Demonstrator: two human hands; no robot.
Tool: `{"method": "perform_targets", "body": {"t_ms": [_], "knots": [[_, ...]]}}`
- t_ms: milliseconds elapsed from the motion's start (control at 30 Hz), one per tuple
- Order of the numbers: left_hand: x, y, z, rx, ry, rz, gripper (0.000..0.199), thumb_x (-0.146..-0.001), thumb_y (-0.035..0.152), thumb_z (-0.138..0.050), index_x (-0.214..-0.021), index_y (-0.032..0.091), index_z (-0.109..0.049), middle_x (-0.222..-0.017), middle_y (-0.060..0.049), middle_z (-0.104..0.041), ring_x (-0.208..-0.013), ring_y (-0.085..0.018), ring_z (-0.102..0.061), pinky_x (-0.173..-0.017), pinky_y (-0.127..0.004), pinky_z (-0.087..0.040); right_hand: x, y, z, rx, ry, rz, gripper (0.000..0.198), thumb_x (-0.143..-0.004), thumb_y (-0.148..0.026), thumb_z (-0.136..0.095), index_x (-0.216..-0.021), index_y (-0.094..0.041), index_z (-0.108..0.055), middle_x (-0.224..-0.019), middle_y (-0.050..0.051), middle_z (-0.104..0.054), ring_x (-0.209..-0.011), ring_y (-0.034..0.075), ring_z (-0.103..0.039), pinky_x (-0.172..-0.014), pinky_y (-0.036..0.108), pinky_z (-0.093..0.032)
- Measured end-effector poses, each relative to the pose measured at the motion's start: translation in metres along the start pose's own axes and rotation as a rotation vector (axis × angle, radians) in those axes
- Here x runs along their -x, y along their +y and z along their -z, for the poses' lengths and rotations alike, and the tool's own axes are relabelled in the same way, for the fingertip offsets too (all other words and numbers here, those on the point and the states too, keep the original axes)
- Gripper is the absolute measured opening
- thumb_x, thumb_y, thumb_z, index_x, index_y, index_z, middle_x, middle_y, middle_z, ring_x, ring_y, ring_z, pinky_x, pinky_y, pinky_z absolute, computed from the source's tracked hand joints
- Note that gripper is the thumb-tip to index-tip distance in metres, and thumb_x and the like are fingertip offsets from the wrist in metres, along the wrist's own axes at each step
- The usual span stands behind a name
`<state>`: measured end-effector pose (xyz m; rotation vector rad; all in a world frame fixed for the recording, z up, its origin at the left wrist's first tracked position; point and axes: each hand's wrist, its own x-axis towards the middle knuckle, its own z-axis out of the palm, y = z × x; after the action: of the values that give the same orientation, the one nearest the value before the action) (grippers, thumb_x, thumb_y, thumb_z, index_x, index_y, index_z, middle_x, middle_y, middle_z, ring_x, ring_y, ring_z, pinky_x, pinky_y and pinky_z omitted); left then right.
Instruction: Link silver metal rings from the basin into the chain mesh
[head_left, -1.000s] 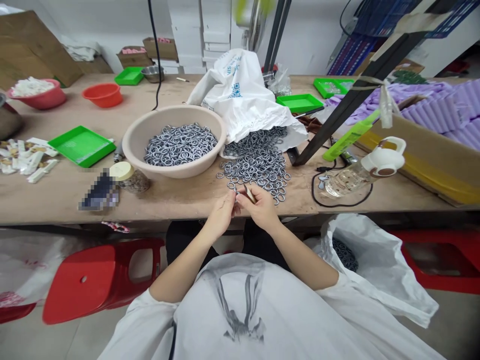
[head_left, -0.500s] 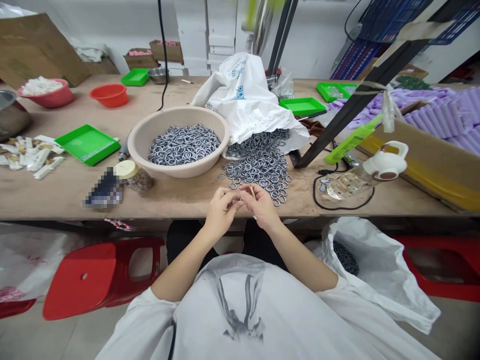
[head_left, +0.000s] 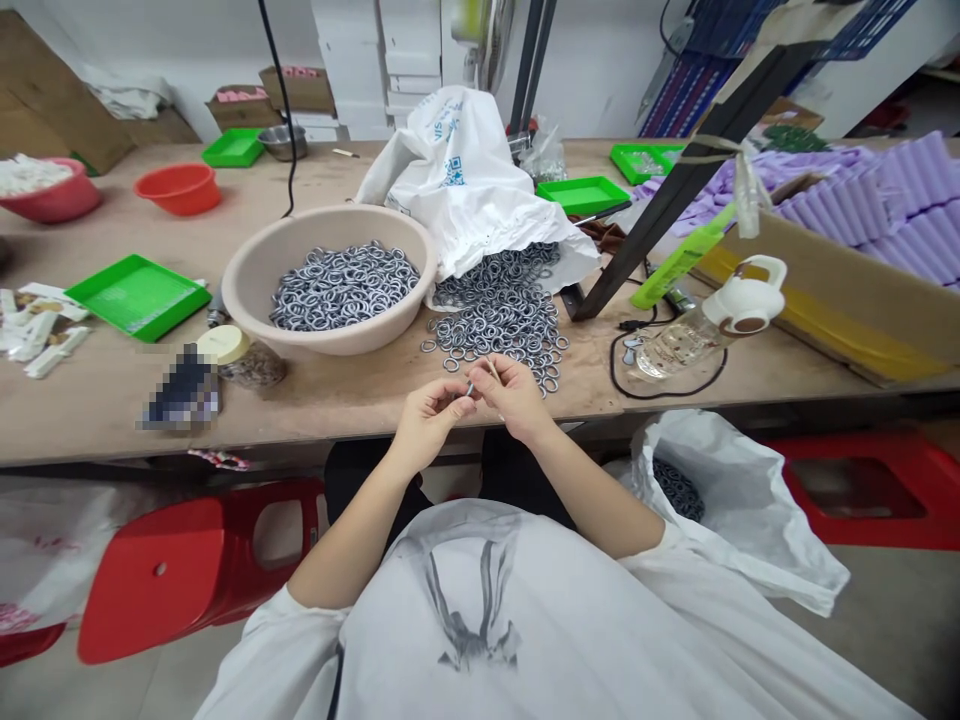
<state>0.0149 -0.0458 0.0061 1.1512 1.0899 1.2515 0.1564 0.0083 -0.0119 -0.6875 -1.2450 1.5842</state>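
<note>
My left hand (head_left: 429, 418) is closed in a pinch on a small grey ring (head_left: 470, 388), seen nearly edge-on at the fingertips. Close against it, my right hand (head_left: 517, 398) grips a thin light-coloured stick (head_left: 493, 370) whose upper end sticks out above the fingers. Its fingertips meet the ring too. Just beyond both hands lies a loose pile of grey rings (head_left: 502, 325), spilling from the mouth of a white sack (head_left: 480, 190). Left of the pile, a beige basin (head_left: 244, 290) holds many more such rings.
A jar with a cream lid (head_left: 223, 345) and a green tray (head_left: 139, 300) stand at left. To the right are a slanted black post (head_left: 652, 210), a drinking bottle (head_left: 679, 340) with a dark cord, and a carton (head_left: 847, 300) of purple pieces. An open white bag (head_left: 750, 500) hangs below the table edge.
The view has shifted, so the table things sit further left. My hands stay together in front of the pile; the ring between the fingers now shows more clearly.
</note>
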Motion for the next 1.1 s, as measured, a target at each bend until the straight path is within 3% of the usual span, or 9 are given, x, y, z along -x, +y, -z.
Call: {"method": "perform_targets", "body": {"t_ms": [67,200,333,467,567,700,1000,1100], "knots": [[-0.001,0.000,0.001,-0.008,0.004,-0.034,0.022,-0.077,0.033,-0.081,-0.087,0.015,-0.073,-0.080,-0.004,-0.070,-0.075,-0.010,-0.062,-0.075,-0.018,-0.051,0.001,-0.001,0.001,0.067,-0.037,0.033,0.058,-0.078,-0.064,-0.079,-0.086,-0.010,-0.061,-0.077,0.005,-0.055,-0.066,0.010,-0.048,-0.060,0.019,-0.041],[-0.003,-0.001,0.003,-0.006,0.043,-0.049,0.025,-0.074,0.035,-0.084,-0.083,0.015,-0.074,-0.076,-0.004,-0.069,-0.070,-0.010,-0.061,-0.070,-0.017,-0.049,0.002,-0.001,0.002,0.128,-0.061,0.044,0.064,-0.086,-0.073,-0.067,-0.081,-0.010,-0.059,-0.072,0.004,-0.053,-0.062,0.009,-0.045,-0.059,0.020,-0.038],[-0.003,-0.001,0.005,-0.052,0.081,-0.061,0.026,-0.072,0.037,-0.085,-0.082,0.015,-0.075,-0.074,-0.004,-0.069,-0.067,-0.010,-0.060,-0.066,-0.017,-0.049,0.000,-0.002,0.004,0.172,-0.078,0.041,0.064,-0.080,-0.071,-0.075,-0.092,-0.010,-0.062,-0.082,0.005,-0.055,-0.071,0.012,-0.049,-0.063,0.020,-0.040],[-0.003,0.002,0.005,-0.062,0.107,-0.051,0.026,-0.069,0.037,-0.086,-0.079,0.015,-0.076,-0.073,-0.004,-0.069,-0.065,-0.009,-0.060,-0.064,-0.016,-0.049,0.000,-0.007,0.010,0.265,-0.071,0.099,0.065,-0.090,-0.074,-0.064,-0.080,-0.010,-0.056,-0.076,0.004,-0.051,-0.068,0.012,-0.045,-0.062,0.021,-0.035],[-0.004,0.004,0.006,-0.053,0.119,-0.063,0.024,-0.069,0.035,-0.086,-0.079,0.016,-0.076,-0.073,-0.004,-0.069,-0.064,-0.009,-0.060,-0.064,-0.015,-0.050,0.005,-0.012,0.015,0.422,-0.095,0.247,0.059,-0.102,-0.063,-0.053,-0.077,-0.010,-0.055,-0.070,0.002,-0.046,-0.064,0.010,-0.041,-0.060,0.022,-0.029],[-0.004,0.005,0.008,-0.088,0.118,-0.092,0.022,-0.070,0.035,-0.086,-0.079,0.017,-0.076,-0.072,-0.003,-0.069,-0.063,-0.009,-0.060,-0.063,-0.015,-0.050,0.014,-0.018,0.018,0.633,-0.228,0.413,0.047,-0.110,-0.042,-0.045,-0.079,-0.010,-0.060,-0.070,0.001,-0.048,-0.066,0.009,-0.044,-0.062,0.023,-0.028],[-0.005,0.003,0.012,-0.188,0.065,-0.148,0.024,-0.074,0.038,-0.083,-0.079,0.016,-0.074,-0.072,-0.003,-0.067,-0.064,-0.010,-0.058,-0.063,-0.019,-0.047,0.018,-0.018,0.018,0.687,-0.290,0.393,0.049,-0.109,-0.042,-0.046,-0.073,-0.010,-0.056,-0.067,0.000,-0.046,-0.064,0.009,-0.042,-0.061,0.023,-0.025],[0.001,0.005,0.010,-0.249,-0.019,-0.181,0.020,-0.081,0.036,-0.078,-0.081,0.017,-0.073,-0.074,-0.003,-0.068,-0.066,-0.011,-0.060,-0.064,-0.021,-0.047,0.008,-0.007,0.026,0.725,-0.208,0.307,0.058,-0.107,-0.053,-0.042,-0.068,-0.011,-0.052,-0.064,0.001,-0.044,-0.062,0.010,-0.041,-0.060,0.024,-0.023]]}}
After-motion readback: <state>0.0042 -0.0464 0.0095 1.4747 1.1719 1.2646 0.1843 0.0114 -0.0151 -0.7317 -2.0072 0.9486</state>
